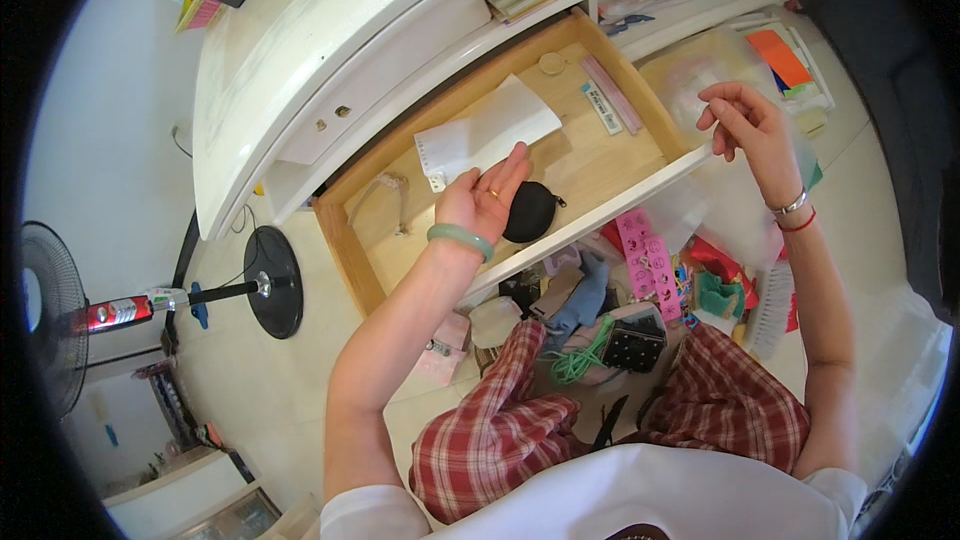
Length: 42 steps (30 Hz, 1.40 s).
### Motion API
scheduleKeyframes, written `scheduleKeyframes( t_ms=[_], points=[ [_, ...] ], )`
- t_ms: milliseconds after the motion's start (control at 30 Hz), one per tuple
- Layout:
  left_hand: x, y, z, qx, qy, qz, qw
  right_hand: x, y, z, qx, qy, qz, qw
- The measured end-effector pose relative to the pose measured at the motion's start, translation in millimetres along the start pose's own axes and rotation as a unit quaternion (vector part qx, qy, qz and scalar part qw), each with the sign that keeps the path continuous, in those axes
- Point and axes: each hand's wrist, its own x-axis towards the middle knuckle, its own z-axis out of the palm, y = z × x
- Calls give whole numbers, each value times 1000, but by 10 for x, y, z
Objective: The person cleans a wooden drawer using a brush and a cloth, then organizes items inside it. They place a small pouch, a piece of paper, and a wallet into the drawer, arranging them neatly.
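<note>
My left hand (485, 198) is over the pulled-out wooden drawer (425, 240), palm turned up and fingers stretched out, holding nothing. Close beside it lies a round black zip case (529, 212) near the drawer's front board. A white sheet of paper (510, 125) rests just beyond the hand. My right hand (748, 135) hovers off the drawer's right corner, its fingers loosely bent and apart, with nothing visible in them. Inside the drawer are also a pale cord (392, 198), a small round pale item (551, 63), a narrow blue-and-white pack (601, 107) and a pink strip (613, 95).
Below the drawer, around my knees, lie a blue cloth (582, 295), a green cord (582, 358), a black dotted box (633, 344), a pink sheet (648, 258) and a white brush (768, 308). A standing fan (60, 315) lies to the left. Plastic bags (715, 185) are at the right.
</note>
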Motion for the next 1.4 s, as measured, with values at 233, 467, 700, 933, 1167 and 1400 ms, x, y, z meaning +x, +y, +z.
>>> scheduleKeyframes(
  t_ms=[233,467,700,933,1167,1400],
  points=[
    [175,115,-87,-95,44,-93,990,190,-90,581,-230,-84,-204,948],
    [-267,640,-148,321,-35,-235,917,664,34,1301,-414,-383,-231,793],
    [-84,808,-200,847,-61,194,491,962,276,1772,-581,-408,-228,667],
    [25,642,-357,978,-40,159,132,867,486,1671,-553,-333,-272,714],
    [20,561,-169,972,-44,170,155,857,416,1455,-523,-315,-259,749],
    [-767,542,-32,919,-95,218,313,403,33,902,-354,-270,-236,864]
  ],
)
